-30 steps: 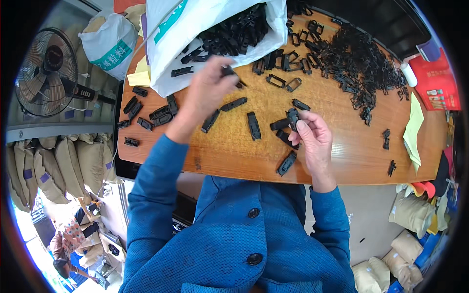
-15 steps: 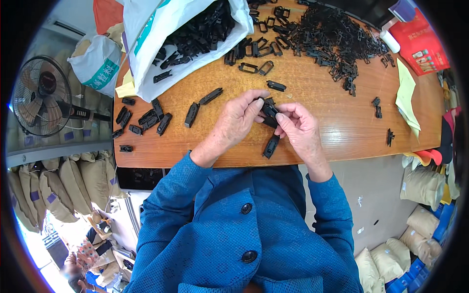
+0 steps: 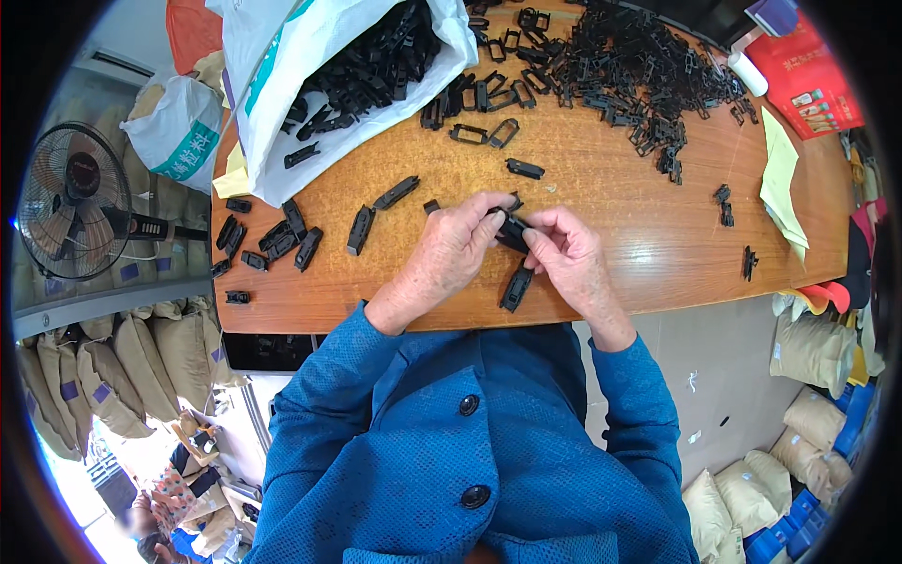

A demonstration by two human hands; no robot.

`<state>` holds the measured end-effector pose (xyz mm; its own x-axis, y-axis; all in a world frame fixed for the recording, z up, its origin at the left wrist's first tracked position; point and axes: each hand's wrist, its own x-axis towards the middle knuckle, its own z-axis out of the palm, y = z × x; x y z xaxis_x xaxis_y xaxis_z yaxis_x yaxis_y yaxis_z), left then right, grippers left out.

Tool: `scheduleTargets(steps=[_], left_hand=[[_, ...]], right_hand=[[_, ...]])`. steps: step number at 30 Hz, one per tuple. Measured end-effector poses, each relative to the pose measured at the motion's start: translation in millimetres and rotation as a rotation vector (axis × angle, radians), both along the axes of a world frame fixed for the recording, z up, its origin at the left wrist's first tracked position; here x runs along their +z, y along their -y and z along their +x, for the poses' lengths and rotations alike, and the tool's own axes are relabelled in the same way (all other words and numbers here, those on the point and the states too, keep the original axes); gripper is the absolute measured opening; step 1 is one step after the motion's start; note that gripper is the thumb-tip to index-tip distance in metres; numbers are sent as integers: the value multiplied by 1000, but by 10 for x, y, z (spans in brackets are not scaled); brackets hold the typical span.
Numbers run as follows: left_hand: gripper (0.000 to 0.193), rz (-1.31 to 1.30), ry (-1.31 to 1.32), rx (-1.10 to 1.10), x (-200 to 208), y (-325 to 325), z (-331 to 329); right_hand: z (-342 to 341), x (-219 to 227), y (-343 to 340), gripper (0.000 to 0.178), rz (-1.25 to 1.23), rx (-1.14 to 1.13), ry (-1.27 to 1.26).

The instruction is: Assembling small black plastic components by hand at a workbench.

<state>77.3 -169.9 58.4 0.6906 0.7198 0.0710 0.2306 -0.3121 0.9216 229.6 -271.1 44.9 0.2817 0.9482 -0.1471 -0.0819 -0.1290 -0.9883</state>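
Note:
Between both hands, over the table's near part, is a black plastic part (image 3: 512,231). My left hand (image 3: 451,242) pinches its left end between thumb and fingers. My right hand (image 3: 567,252) grips the other end, thumb on top; fingertips hide some of it. Just below lies another long black plastic piece (image 3: 515,286), close to my right fingers. A further black piece (image 3: 524,168) rests beyond my hands. Left of them lie two long pieces, one slanted (image 3: 396,192) and one more upright (image 3: 360,230). A small dark piece (image 3: 431,207) shows beside my left knuckles.
A white sack (image 3: 268,141) full of black parts lies open at the back left. Several black pieces (image 3: 279,239) cluster at the left edge. A heap of black frames (image 3: 629,80) covers the back right. Yellow paper (image 3: 778,174) and a red bag (image 3: 810,85) are at the right.
The held part has turned a little in my fingers, and more of its length shows. My right hand has shifted slightly left. The whole view has moved slightly.

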Motion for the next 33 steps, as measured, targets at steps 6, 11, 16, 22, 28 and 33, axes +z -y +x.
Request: scheduleTargets(steps=[6, 11, 16, 22, 28, 33], left_hand=[[32, -91, -109, -190, -55, -146, 60], [42, -380, 78, -56, -117, -88, 159], [46, -591, 147, -15, -112, -138, 182], [46, -687, 187, -41, -121, -336, 165], [42, -665, 144, -101, -104, -425, 140], [20, 157, -222, -189, 6, -692, 201]], right_hand=[[-2, 28, -58, 19, -2, 58, -1], [141, -89, -140, 18, 10, 8, -286], [199, -160, -272, 20, -58, 5, -528], [231, -94, -443, 18, -106, 9, -415], [292, -60, -530, 16, -196, 108, -329], [859, 69, -848, 14, -22, 17, 716]])
